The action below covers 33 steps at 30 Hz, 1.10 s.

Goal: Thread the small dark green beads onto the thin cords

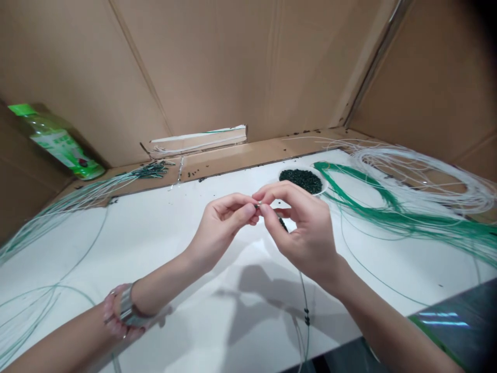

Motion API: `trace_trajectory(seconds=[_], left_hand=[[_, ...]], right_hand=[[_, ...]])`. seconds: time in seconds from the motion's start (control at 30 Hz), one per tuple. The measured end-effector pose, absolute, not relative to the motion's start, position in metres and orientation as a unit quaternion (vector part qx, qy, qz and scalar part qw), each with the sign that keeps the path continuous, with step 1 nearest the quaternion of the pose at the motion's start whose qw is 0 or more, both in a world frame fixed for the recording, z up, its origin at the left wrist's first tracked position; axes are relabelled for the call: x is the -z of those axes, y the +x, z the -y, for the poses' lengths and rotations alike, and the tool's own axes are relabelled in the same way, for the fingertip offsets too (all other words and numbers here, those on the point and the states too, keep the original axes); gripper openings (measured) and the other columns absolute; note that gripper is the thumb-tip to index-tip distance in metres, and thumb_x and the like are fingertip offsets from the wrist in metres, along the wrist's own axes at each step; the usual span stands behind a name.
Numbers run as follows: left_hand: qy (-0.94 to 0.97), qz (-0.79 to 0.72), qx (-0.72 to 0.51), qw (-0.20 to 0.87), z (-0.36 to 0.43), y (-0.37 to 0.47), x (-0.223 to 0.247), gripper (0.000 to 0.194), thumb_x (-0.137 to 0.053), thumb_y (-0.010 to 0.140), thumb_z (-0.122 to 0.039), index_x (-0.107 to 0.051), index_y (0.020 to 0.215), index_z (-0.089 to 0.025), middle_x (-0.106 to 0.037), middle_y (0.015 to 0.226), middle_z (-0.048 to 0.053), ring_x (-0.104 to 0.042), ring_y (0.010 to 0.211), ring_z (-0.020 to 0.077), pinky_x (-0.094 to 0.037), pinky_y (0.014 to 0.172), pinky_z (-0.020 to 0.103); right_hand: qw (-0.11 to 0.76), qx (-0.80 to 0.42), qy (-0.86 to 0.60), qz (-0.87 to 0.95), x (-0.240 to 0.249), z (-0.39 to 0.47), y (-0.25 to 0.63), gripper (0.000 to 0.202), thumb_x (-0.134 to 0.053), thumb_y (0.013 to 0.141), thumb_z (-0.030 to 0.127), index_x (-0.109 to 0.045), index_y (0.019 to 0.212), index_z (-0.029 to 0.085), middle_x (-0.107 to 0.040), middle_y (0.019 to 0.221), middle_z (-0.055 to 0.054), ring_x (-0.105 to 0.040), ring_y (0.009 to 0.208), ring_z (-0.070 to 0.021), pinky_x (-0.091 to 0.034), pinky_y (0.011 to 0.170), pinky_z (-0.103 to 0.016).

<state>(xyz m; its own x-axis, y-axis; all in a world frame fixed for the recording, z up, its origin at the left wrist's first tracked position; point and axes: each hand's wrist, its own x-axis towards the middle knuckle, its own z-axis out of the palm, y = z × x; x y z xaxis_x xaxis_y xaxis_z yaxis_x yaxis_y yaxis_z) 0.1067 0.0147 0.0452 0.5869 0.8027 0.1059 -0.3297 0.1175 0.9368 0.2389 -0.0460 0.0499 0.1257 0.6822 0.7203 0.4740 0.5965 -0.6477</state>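
Observation:
Thumb and fingers of my left hand (229,220) are pinched together on a small dark bead (257,206) at the center of the view. Right beside it, the fingertips of my right hand (301,220) press together on a thin cord, mostly hidden by the fingers. From under my right hand a thin green cord (303,290) hangs toward the table's front edge, with a few dark beads (306,316) on it. More dark beads (283,224) show through the gap behind my right thumb. The fingertips of both hands nearly touch, above the white tabletop (174,228).
Behind my right hand stands a white bowl (325,187) of dark green beads (301,180). Green cords (419,225) and a white cord coil (435,160) lie right. Beaded cords (151,170) and a green-capped bottle (58,142) are left. Cardboard walls (217,62) enclose the back.

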Motion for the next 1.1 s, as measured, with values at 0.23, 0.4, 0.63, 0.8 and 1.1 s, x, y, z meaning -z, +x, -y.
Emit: trace_trajectory(seconds=[0.23,0.4,0.63,0.8,1.1], left_hand=[[0.566,-0.225,-0.391,0.690,-0.0170,0.1019,-0.0416,0.013,-0.072,0.074,-0.033,-0.071,0.073,-0.020,-0.063,0.068,-0.002,-0.057,0.066,0.0076,-0.049,0.071,0.020],[0.588,-0.209,-0.396,0.673,-0.0191,0.0999,-0.0415,0.008,-0.071,0.075,-0.026,-0.071,0.071,-0.020,-0.064,0.068,-0.002,-0.059,0.065,0.0073,-0.050,0.065,0.018],[0.592,-0.191,-0.413,0.665,-0.0202,0.1000,-0.0397,0.004,-0.071,0.075,-0.021,-0.072,0.072,-0.019,-0.066,0.069,-0.002,-0.059,0.063,0.0051,-0.050,0.063,0.013],[0.598,-0.182,-0.420,0.658,-0.0213,0.1001,-0.0390,0.003,-0.072,0.074,-0.020,-0.072,0.071,-0.020,-0.067,0.069,-0.002,-0.060,0.064,0.0056,-0.050,0.063,0.014],[0.623,-0.181,-0.450,0.613,-0.0212,0.0988,-0.0388,0.004,-0.071,0.075,-0.019,-0.073,0.071,-0.020,-0.067,0.071,0.000,-0.058,0.064,0.0073,-0.049,0.062,0.016]], right_hand=[[0.586,-0.055,-0.438,0.679,-0.0488,0.0469,0.2396,0.009,-0.055,0.078,0.003,-0.055,0.080,0.012,-0.062,0.085,-0.004,-0.059,0.077,-0.0072,-0.053,0.057,-0.012],[0.575,-0.037,-0.441,0.688,-0.0507,0.0474,0.2390,0.010,-0.055,0.077,0.001,-0.055,0.078,0.011,-0.063,0.083,-0.005,-0.058,0.076,-0.0065,-0.052,0.056,-0.010],[0.560,-0.025,-0.439,0.702,-0.0520,0.0471,0.2391,0.012,-0.053,0.077,0.001,-0.055,0.079,0.012,-0.063,0.084,-0.006,-0.059,0.076,-0.0072,-0.052,0.052,-0.009],[0.556,-0.024,-0.437,0.707,-0.0506,0.0491,0.2401,0.014,-0.054,0.075,0.000,-0.055,0.080,0.013,-0.063,0.086,-0.005,-0.058,0.079,-0.0069,-0.053,0.054,-0.008],[0.550,0.016,-0.451,0.702,-0.0520,0.0487,0.2387,0.010,-0.056,0.077,0.002,-0.058,0.078,0.012,-0.064,0.079,-0.004,-0.059,0.075,-0.0069,-0.053,0.057,-0.009]])
